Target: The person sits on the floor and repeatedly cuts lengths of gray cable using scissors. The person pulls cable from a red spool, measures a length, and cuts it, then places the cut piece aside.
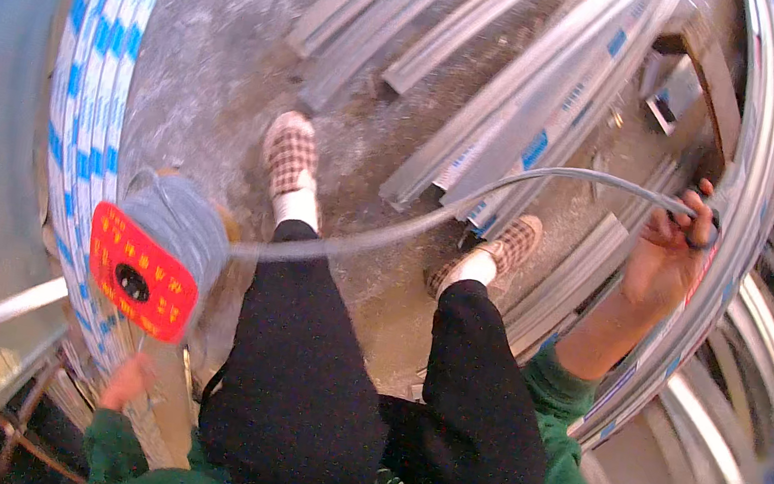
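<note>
A spool (142, 272) with a red square end plate and yellow print stands at my left, wound with thin grey strip. From it a length of grey strip (432, 211) stretches in an arc across my knees, blurred along its left part. Its far end reaches my right hand (672, 242), raised at the right with fingers closed round it. Something small, black and rounded (702, 231) shows at those fingers; I cannot make out its kind. Just below the spool is my left hand (130, 381), blurred, with a thin pale line between it and the spool. Its fingers are not clear.
Several long metal profiles (499, 108) lie on the floor ahead. Blue-and-white wrapped profiles (117, 27) line the left side. More long profiles (764, 130) run along the right, beside a short cut piece (674, 97). My feet in checked shoes (291, 156) stand between them.
</note>
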Tool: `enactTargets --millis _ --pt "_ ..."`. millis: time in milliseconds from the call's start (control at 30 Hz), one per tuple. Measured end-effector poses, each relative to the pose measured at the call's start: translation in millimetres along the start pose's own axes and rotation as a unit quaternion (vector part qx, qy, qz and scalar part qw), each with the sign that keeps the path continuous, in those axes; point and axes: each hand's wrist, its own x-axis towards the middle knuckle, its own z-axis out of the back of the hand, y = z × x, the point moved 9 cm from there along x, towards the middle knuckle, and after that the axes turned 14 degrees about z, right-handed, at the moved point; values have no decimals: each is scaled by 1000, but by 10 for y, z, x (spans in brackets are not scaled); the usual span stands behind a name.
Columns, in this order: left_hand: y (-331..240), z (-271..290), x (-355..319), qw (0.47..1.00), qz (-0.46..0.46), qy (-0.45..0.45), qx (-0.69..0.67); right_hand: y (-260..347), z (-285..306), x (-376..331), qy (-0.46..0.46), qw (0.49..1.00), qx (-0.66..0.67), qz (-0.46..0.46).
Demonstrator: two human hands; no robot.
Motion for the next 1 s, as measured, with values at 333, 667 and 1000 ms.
enactTargets --millis 333,667,1000 --pt "-3373 2771 -667 880 -331 -316 -127 -89 575 -565 -150 930 -332 42" --pt "-6664 2856 -266 811 -440 -352 -156 -438 902 -1229 -211 918 -321 -101" --pt "-6607 3277 -57 803 -366 -375 -285 -582 723 -1203 -148 936 -284 -148"
